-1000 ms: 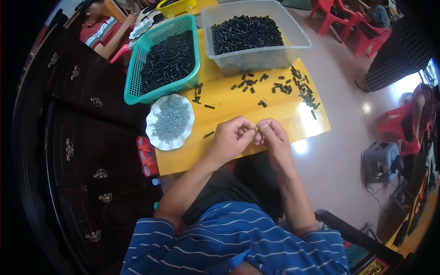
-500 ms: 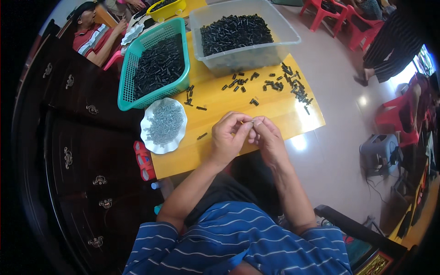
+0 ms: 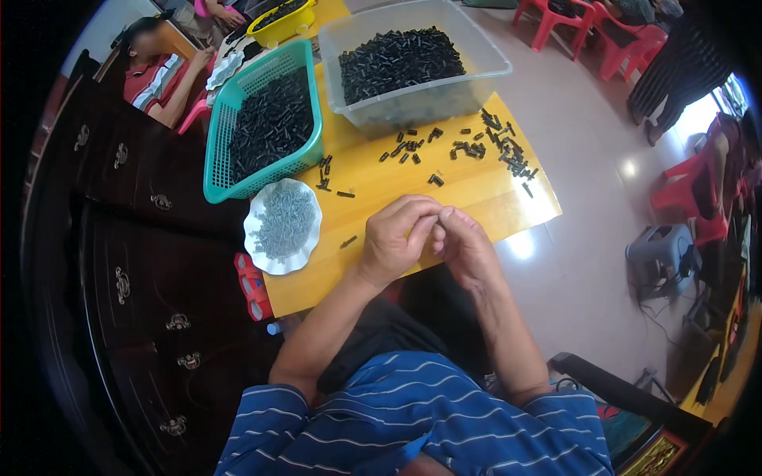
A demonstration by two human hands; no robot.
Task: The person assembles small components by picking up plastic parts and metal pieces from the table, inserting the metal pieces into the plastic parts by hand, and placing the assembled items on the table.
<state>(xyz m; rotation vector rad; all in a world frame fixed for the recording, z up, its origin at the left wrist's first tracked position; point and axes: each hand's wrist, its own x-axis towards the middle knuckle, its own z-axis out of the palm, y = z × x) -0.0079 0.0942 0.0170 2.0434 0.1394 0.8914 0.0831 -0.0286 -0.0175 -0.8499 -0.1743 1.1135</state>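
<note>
Close together over the near edge of the yellow table (image 3: pixel 365 274), my left hand (image 3: pixel 393 242) and my right hand (image 3: pixel 468 246) meet at the fingertips. Both are closed in a pinch, and whatever lies between them is hidden by the fingers. Left of them stands a white wavy-rimmed plate (image 3: pixel 305 255) heaped with small silver metal pieces (image 3: pixel 282 220). One small dark piece (image 3: pixel 348 242) lies beside my left hand. Beyond my hands, short black cylindrical parts (image 3: pixel 508 147) are scattered on the tabletop, with a pair (image 3: pixel 436 180) just past my fingertips.
A teal basket (image 3: pixel 313 151) and a translucent bin (image 3: pixel 421 107), both full of black parts, fill the table's far side. Dark drawers (image 3: pixel 143 270) line the left. Another person (image 3: pixel 155 79) sits far left near a yellow container (image 3: pixel 290 29). Red chairs (image 3: pixel 690 186) and a grey-blue stool (image 3: pixel 663 258) stand right.
My hands stay pinched together in nearly the same place, with fingers shifted slightly. A sliver that showed between the fingertips is now covered. The whole view has tilted a little.
</note>
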